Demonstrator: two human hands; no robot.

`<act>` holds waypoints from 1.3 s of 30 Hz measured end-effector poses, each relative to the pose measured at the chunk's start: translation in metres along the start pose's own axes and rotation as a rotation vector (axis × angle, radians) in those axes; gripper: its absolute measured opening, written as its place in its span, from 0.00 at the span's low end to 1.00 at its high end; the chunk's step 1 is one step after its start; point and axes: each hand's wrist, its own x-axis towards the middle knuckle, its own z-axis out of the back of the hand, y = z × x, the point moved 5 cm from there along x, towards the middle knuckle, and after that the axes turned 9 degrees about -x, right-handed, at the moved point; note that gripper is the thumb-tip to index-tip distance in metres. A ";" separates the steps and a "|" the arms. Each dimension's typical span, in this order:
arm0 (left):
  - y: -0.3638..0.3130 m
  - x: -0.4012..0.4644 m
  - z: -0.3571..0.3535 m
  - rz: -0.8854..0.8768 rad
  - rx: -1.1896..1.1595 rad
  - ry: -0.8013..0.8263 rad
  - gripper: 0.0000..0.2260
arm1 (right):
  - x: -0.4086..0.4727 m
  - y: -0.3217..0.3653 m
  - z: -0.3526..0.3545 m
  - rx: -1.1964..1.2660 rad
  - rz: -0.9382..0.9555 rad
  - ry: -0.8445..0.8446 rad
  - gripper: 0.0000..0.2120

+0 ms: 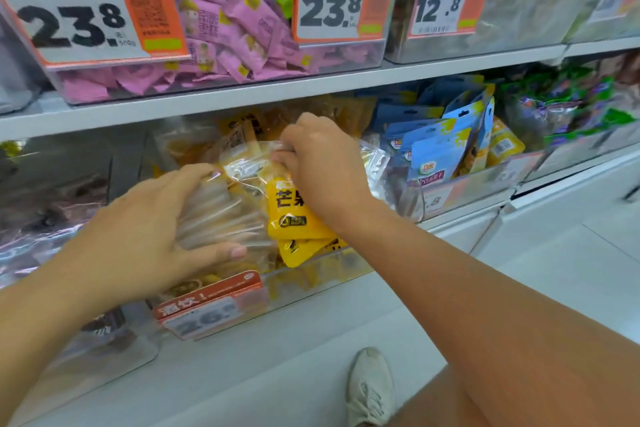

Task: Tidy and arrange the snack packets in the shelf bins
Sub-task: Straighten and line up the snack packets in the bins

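Shop shelving (pixel 242 94) fills your view. At nine o'clock your left hand (pixel 138 236) lies spread and flat over the clear-and-yellow snack packets (pixel 298 211) in the middle bin (pixel 311 274), likely steadying them, while at center your right hand (pixel 322 163) pinches one packet's top edge to straighten it.

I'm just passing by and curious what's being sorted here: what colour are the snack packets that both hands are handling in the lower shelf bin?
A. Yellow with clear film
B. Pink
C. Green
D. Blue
A: the left hand and right hand are both on the yellow packets with clear film, while the pink packets sit in the bin above and the blue packets in the bin to the right.
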 end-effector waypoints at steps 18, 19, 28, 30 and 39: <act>-0.059 0.023 -0.030 -0.126 0.377 -0.254 0.43 | -0.027 -0.085 0.041 0.421 -0.222 0.233 0.32; -0.059 0.025 -0.030 -0.108 0.370 -0.259 0.45 | -0.026 -0.088 0.038 0.396 -0.232 0.327 0.34; -0.058 0.031 -0.028 -0.077 0.408 -0.210 0.44 | -0.037 -0.068 0.021 0.320 -0.235 0.607 0.63; -0.057 0.030 -0.026 -0.095 0.409 -0.207 0.45 | -0.031 -0.071 0.021 0.327 -0.224 0.578 0.62; -0.052 0.020 -0.022 -0.120 0.307 -0.175 0.25 | -0.012 -0.071 0.033 0.375 -0.143 0.194 0.33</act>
